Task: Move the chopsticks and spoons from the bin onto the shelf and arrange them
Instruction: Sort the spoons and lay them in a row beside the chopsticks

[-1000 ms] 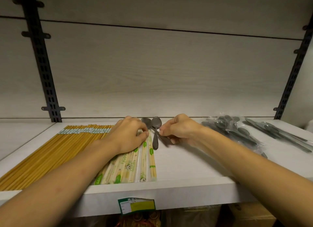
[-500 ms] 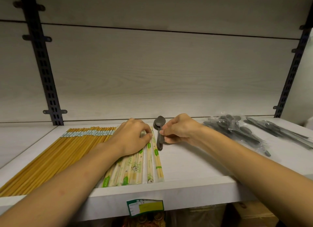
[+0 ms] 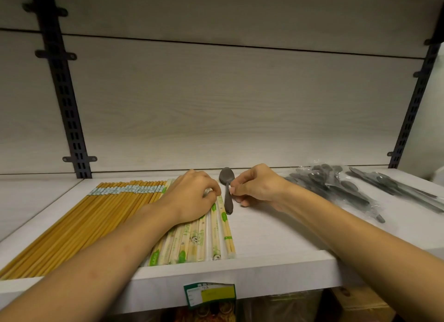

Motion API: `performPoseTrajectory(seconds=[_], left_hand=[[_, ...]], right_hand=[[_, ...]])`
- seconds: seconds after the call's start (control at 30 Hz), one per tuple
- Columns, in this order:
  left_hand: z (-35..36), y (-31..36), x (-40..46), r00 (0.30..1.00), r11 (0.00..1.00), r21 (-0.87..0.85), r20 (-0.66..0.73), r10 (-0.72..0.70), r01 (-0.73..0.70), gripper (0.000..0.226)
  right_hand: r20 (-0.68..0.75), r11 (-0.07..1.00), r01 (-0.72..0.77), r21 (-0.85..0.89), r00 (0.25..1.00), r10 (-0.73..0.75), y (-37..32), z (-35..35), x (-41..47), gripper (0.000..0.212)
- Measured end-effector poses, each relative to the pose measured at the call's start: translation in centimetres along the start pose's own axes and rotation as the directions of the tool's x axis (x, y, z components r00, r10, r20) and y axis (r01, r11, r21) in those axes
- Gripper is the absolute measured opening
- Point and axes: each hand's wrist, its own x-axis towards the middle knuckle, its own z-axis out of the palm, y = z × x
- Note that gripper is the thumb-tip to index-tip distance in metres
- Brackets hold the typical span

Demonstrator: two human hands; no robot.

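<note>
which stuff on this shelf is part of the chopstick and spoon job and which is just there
Job: loose spoon, wrapped chopsticks, yellow chopsticks, bagged spoons, shelf.
Just there: price tag, wall brackets, cardboard box below.

On the shelf (image 3: 276, 240), the bare chopsticks (image 3: 79, 225) lie in a row at the far left, running from the front edge back toward the wall panel (image 3: 216, 110), and the wrapped chopsticks (image 3: 199, 242) lie just beside them on the right. The left hand (image 3: 192, 199) rests on the rear part of the wrapped chopsticks, while the spoon (image 3: 227, 189) lies just right of them, bowl toward the wall, with the right hand (image 3: 259, 187) touching its handle from the right. Further right lie 2 groups of bagged spoons (image 3: 336, 189), well apart from the single spoon, and a price tag (image 3: 210, 295) hangs on the shelf's front edge below the wrapped chopsticks.
</note>
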Motion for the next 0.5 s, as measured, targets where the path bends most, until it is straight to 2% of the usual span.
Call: performPoseTrajectory(seconds=[0.5], left_hand=[[-0.36,0.83,-0.30,0.993,0.992,0.084,0.080,0.084,-0.091,0.035]], right_hand=[[-0.026,0.989,0.087,-0.117,0.996,-0.091,0.69,0.19,0.09,0.015]])
